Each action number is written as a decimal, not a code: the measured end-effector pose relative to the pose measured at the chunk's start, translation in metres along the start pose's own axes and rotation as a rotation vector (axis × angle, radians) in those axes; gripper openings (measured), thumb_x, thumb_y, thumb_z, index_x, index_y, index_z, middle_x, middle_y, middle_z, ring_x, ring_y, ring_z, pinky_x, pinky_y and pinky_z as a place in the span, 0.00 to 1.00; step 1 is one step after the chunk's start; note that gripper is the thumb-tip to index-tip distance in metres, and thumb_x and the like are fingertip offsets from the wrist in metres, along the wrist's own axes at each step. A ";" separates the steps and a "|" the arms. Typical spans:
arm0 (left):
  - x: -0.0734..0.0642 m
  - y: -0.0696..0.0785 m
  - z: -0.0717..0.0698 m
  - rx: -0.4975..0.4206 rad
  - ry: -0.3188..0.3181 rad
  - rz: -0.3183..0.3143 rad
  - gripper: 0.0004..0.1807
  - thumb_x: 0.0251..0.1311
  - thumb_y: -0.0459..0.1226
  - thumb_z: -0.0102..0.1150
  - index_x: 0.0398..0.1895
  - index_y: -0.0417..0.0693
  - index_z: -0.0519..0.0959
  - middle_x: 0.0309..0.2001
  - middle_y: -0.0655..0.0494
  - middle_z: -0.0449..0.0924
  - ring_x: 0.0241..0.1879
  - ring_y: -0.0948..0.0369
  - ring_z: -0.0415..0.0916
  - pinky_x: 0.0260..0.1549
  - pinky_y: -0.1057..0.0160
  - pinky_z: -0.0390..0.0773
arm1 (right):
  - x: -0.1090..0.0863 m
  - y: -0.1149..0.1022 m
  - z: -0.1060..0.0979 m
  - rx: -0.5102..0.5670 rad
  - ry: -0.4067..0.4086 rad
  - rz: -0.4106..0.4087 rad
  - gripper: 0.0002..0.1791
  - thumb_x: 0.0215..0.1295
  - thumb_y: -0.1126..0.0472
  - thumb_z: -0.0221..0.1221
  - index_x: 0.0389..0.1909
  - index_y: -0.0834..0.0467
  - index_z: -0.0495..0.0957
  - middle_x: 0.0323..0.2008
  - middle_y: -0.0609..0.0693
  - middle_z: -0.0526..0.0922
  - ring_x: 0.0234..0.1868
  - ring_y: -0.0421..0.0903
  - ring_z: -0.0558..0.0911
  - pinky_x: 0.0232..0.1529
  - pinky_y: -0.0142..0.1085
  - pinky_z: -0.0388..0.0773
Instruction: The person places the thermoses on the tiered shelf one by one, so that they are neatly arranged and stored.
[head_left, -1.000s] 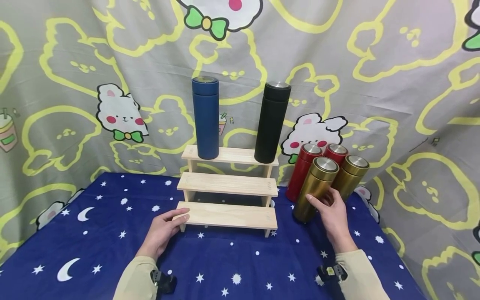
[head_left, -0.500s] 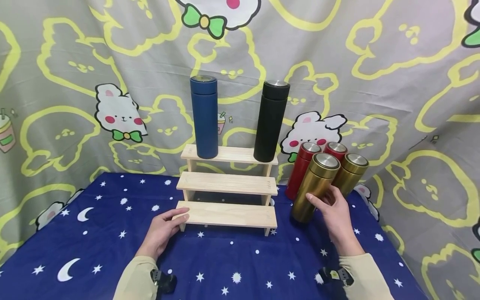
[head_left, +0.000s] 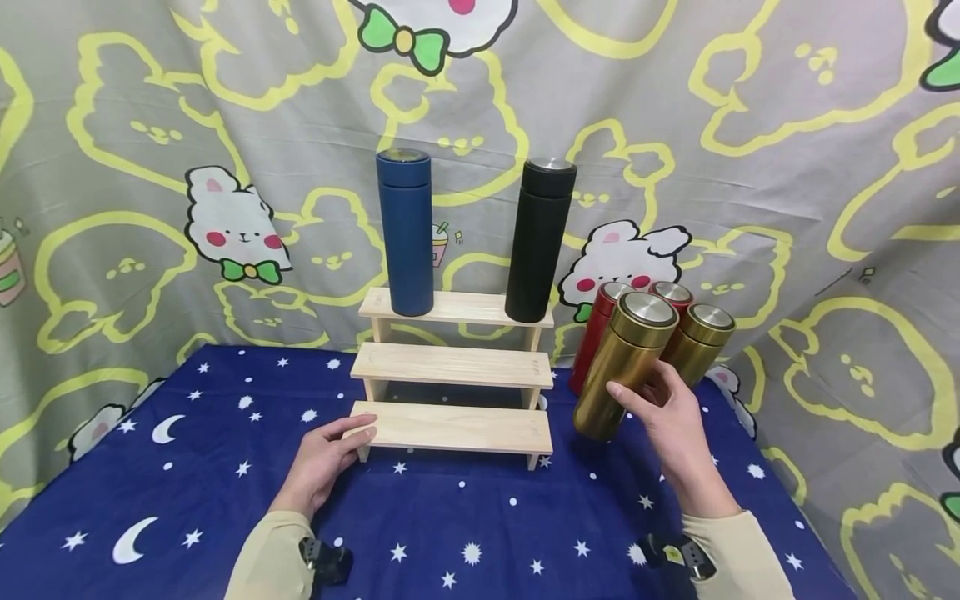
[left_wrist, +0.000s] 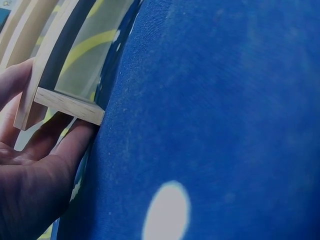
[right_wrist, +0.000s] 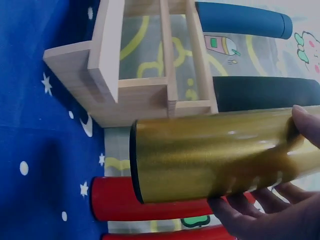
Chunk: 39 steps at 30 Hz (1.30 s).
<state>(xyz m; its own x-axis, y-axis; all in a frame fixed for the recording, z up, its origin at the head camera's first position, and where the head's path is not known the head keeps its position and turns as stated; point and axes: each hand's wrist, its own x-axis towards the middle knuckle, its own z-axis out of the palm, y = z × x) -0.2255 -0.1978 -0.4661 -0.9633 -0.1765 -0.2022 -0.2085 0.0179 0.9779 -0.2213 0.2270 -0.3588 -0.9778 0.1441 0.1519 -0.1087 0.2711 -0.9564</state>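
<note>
My right hand (head_left: pixel 677 429) grips a gold thermos (head_left: pixel 618 371) around its middle, thumb on the near side. The thermos leans slightly and hangs over the cloth, its dark base showing in the right wrist view. My left hand (head_left: pixel 321 462) holds the left end of the lowest step of a three-step wooden stand (head_left: pixel 457 427). In the left wrist view the thumb lies along the board (left_wrist: pixel 47 65) and the fingers are tucked beneath it. A blue thermos (head_left: pixel 407 242) and a black thermos (head_left: pixel 538 250) stand upright on the top step.
Behind the held thermos are a red thermos (head_left: pixel 588 350), a second red thermos (head_left: pixel 673 293) and another gold thermos (head_left: pixel 697 342), partly hidden. A dark blue starry cloth (head_left: pixel 450 533) covers the table. A patterned grey curtain (head_left: pixel 315 125) hangs close behind the stand.
My right hand has raised the gold thermos a little and shifted it slightly left, away from the other thermoses. The left hand keeps its place on the stand.
</note>
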 end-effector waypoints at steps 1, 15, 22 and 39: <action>0.000 0.000 0.000 0.004 -0.001 -0.002 0.25 0.58 0.38 0.70 0.58 0.37 0.79 0.66 0.40 0.66 0.50 0.59 0.76 0.54 0.57 0.75 | -0.001 -0.001 0.000 0.000 -0.009 -0.003 0.39 0.65 0.53 0.65 0.73 0.57 0.59 0.63 0.55 0.68 0.59 0.47 0.69 0.53 0.27 0.69; 0.001 0.001 -0.001 0.012 -0.016 0.000 0.26 0.58 0.40 0.70 0.58 0.37 0.79 0.67 0.40 0.66 0.50 0.60 0.76 0.56 0.54 0.73 | -0.009 -0.024 0.003 -0.027 -0.060 -0.048 0.41 0.63 0.49 0.66 0.73 0.55 0.59 0.64 0.56 0.69 0.62 0.53 0.70 0.62 0.53 0.66; -0.001 0.000 -0.002 0.023 -0.011 -0.018 0.26 0.58 0.40 0.70 0.58 0.37 0.79 0.68 0.39 0.64 0.54 0.56 0.74 0.58 0.52 0.71 | -0.008 -0.033 0.015 0.030 -0.073 -0.103 0.35 0.63 0.57 0.67 0.68 0.57 0.64 0.60 0.54 0.72 0.57 0.49 0.73 0.53 0.32 0.73; 0.001 0.000 -0.001 0.019 -0.011 -0.006 0.26 0.58 0.40 0.71 0.58 0.36 0.79 0.67 0.39 0.66 0.51 0.59 0.75 0.51 0.61 0.76 | -0.001 -0.045 0.038 0.061 -0.115 -0.110 0.35 0.60 0.57 0.70 0.66 0.56 0.68 0.58 0.55 0.76 0.57 0.51 0.75 0.57 0.45 0.73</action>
<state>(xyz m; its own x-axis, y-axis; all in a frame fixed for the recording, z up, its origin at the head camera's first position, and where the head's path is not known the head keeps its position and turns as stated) -0.2261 -0.1990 -0.4662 -0.9638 -0.1659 -0.2087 -0.2173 0.0353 0.9755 -0.2222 0.1786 -0.3252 -0.9732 0.0061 0.2301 -0.2231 0.2209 -0.9495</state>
